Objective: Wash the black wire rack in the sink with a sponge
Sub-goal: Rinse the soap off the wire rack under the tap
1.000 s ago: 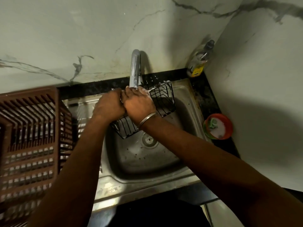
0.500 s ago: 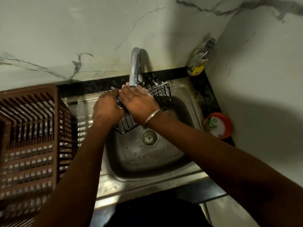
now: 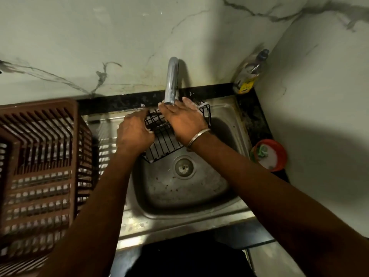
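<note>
- The left hand's (image 3: 135, 134) fingers curl round the left edge of the black wire rack (image 3: 165, 144), gripping it.
- The right hand's (image 3: 182, 120) fingers lie stretched over the rack's top; whether they hold a sponge cannot be told.
- The rack hangs tilted above the sink (image 3: 179, 198), under the tap (image 3: 172, 80).
- A brown crate (image 3: 40, 156) stands on the worktop (image 3: 253, 118) at left.

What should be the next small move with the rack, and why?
Probably slide the right hand back along the rack toward its near corner. That hand lies flat on the far part under the tap, with suds at its far edge, while the left hand grips the left side. The near wires look bare.
</note>
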